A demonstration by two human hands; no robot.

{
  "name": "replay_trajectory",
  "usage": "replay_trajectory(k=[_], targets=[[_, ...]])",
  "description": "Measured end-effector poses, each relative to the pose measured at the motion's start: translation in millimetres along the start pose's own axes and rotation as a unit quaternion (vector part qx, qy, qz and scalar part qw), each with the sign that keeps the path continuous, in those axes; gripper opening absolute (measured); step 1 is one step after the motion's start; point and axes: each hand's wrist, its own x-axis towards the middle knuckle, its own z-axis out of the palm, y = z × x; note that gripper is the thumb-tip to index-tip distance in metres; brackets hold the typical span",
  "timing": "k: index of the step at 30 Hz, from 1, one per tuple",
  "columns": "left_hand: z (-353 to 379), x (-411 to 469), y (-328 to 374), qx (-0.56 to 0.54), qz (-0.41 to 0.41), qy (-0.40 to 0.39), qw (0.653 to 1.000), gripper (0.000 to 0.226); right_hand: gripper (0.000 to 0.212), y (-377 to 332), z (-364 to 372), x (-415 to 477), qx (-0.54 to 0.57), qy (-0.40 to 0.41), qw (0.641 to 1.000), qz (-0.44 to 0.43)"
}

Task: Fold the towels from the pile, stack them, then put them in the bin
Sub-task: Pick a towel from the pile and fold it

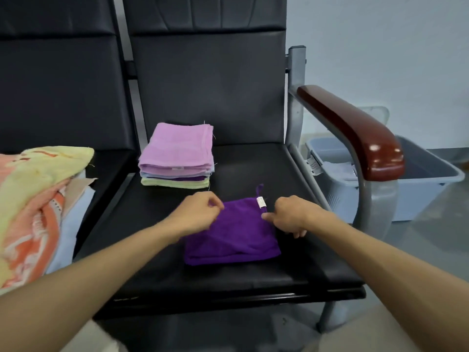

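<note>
Far left of the purple towel [231, 235] I saw the unfolded pile [33, 199], and behind the towel's left side the folded stack [177, 156]. The left hand [198, 214] pinched the towel's far left corner. The right hand [291, 214] gripped its far right corner. Well to its right stood the grey bin [418, 199].

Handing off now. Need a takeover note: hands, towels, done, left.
Left hand pinches the far-left corner of the purple towel; right hand is curled at its right edge by the tag, grip unclear.
Purple towel lies folded at the front of the seat; folded stack behind it, pink on top; unfolded pile on the left seat; bin on the floor right of the armrest.
Done: several towels stacked. Left: finish purple, stack it, fold the pile, bin everything.
</note>
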Motion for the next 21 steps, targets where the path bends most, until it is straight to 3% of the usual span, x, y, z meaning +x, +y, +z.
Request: replay_trajectory(k=[2, 3, 6, 8, 10, 12, 15, 19, 21], targets=[[-17, -8, -25, 0.124, -0.013, 0.009, 0.992, 0.006, 0.06, -6, 3, -3, 0.009, -0.028, 0.999, 0.023], [-20, -13, -33, 0.158, -0.033, -0.007, 0.987, 0.016, 0.062, -8, 4, -4, 0.005, -0.042, 0.999, 0.031], [-19, -24, -39, 0.192, -0.102, -0.106, 0.97, 0.056, 0.058, -19, 10, -6, -0.026, -0.058, 0.997, 0.037], [-15, -28, -33, 0.204, -0.102, -0.153, 0.962, 0.061, 0.05, -25, 12, -8, -0.008, -0.066, 0.997, 0.037], [-14, -31, -28, 0.197, -0.08, -0.153, 0.965, 0.055, 0.042, -27, 13, -8, 0.069, -0.066, 0.995, 0.039], [-17, -32, -30, 0.142, -0.077, -0.129, 0.978, 0.042, 0.032, -25, 14, -7, 0.194, -0.064, 0.978, 0.044], [-24, -40, -30, -0.048, -0.085, -0.121, 0.988, 0.02, 0.019, -21, 12, -10, 0.406, -0.081, 0.909, 0.044], [-43, -49, -29, -0.259, -0.071, -0.088, 0.959, 0.006, 0.017, -25, -2, -20, 0.523, -0.09, 0.848, 0.01], [-57, -54, -28, -0.338, -0.069, -0.057, 0.937, 0.019, 0.026, -28, -12, -26, 0.574, -0.073, 0.815, 0.0]])
